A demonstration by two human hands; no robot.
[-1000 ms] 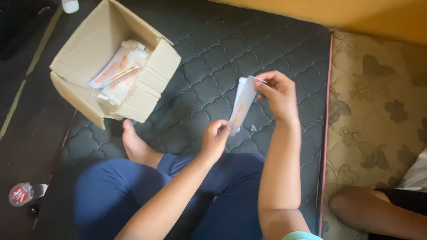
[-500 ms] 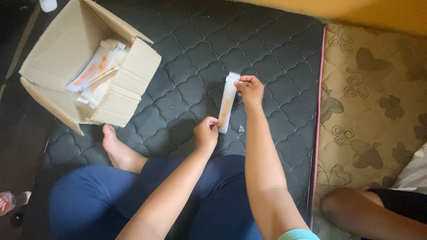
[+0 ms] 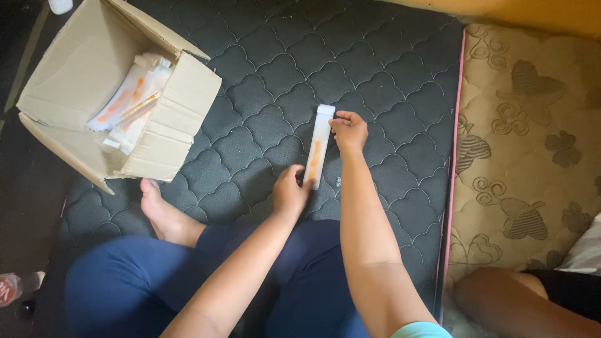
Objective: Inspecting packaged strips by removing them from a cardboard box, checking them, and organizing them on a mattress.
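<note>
A long, narrow white packet [image 3: 317,147] lies on the dark quilted mattress [image 3: 388,56] near the middle of the view, its length running from about 12 o'clock down to 6 o'clock with a slight lean. It looks like a flat sealed sachet, pale throughout, with a soft orange streak showing along its lower half. The right hand [image 3: 349,130] pinches its upper end, fingers closed on the edge at the packet's 2 o'clock side. The left hand [image 3: 290,191] grips the lower end at roughly 7 o'clock, thumb and fingers curled around it. Both forearms reach in from the bottom of the frame over dark blue trousers [image 3: 131,288].

At 10 o'clock from the packet sits an open cardboard box [image 3: 75,75], flaps spread, holding more white packets [image 3: 128,103] with orange marks (stacked loosely, their count unclear). A bare foot [image 3: 164,213] rests on the mattress between the box and the left hand, at about 8 o'clock. To the right, at 3 o'clock, lies a beige patterned mattress [image 3: 532,144] edged with a pink seam, and another person's bare leg [image 3: 513,307] shows at 5 o'clock. Nothing lies between the hands and the packet.
</note>
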